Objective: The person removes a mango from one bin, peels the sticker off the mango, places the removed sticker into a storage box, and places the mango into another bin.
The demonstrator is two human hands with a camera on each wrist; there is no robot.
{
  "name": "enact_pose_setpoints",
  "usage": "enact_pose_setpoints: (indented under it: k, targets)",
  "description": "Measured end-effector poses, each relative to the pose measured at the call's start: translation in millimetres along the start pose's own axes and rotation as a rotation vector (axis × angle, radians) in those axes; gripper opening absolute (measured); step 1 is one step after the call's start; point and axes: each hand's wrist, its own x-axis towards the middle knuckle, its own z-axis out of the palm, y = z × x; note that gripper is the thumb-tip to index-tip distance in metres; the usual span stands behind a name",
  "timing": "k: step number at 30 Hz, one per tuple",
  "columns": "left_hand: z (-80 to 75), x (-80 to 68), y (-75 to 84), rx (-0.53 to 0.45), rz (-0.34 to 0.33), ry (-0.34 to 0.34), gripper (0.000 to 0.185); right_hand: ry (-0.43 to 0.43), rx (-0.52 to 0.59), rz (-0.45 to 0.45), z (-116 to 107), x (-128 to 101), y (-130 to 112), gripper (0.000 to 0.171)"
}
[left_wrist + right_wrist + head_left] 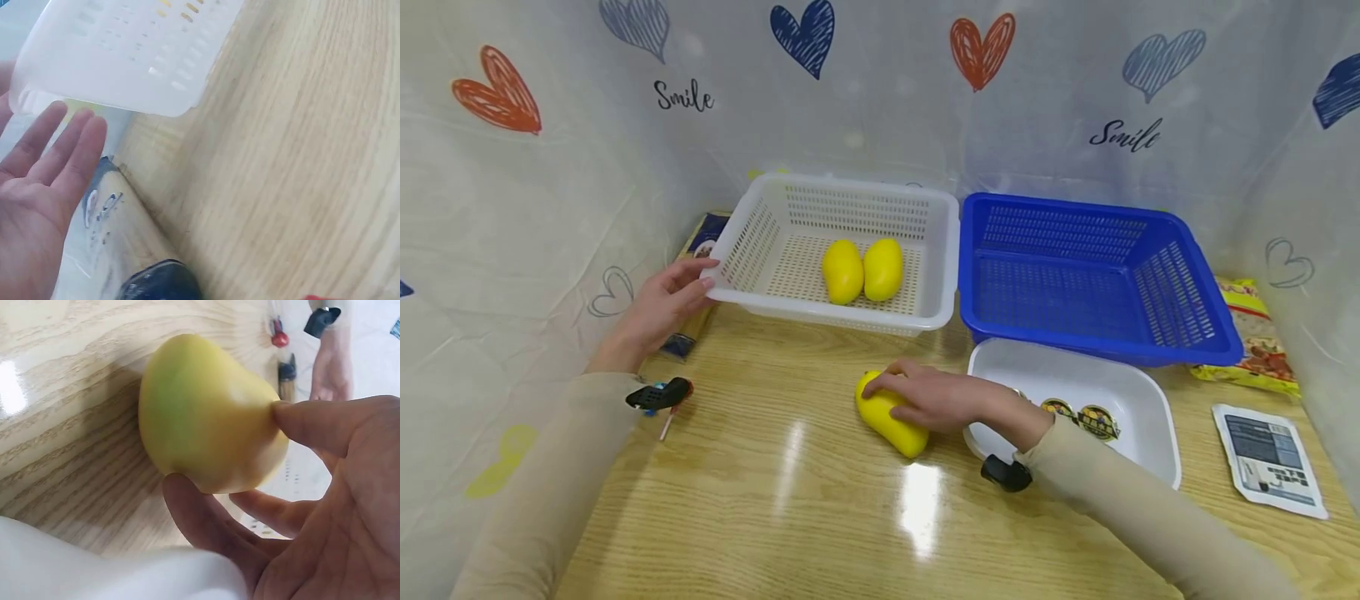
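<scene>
A yellow mango (893, 425) lies on the wooden table, and my right hand (936, 398) grips it from above. The right wrist view shows this mango (200, 419), with a greenish patch, between the thumb on one side and the fingers on the other. My left hand (664, 304) pinches the rim at the near left corner of a white basket (820, 310). From the left wrist, three fairly straight fingers (69, 156) show below that rim. Two more mangoes (842, 271) lie side by side in this basket.
A blue basket (1097, 337) stands right of the white one. In front of it, a white tub (1138, 392) holds round labelled items, partly behind my right forearm. Packets (1270, 458) lie far right; a dark-and-tan packet (681, 343) and a lollipop (666, 423) lie left.
</scene>
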Motion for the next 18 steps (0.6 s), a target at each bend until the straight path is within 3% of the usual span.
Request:
enact_pose_setpoints:
  k: [3,11,18]
  targets:
    - [2.4,-0.1,-4.3,-0.035,0.036,-0.016,0.039,-0.009,0.006,0.001,1.3,0.9,-0.3,0.036]
    - [5.4,0.4,-14.4,-0.257,0.132,-0.086,0.036,-0.004,0.012,0.001,3.0,2.0,0.6,0.043]
    - [5.0,1.1,-15.3,-0.289,0.141,-0.108,0.036,0.045,0.001,-0.057,4.4,-1.1,4.3,0.043]
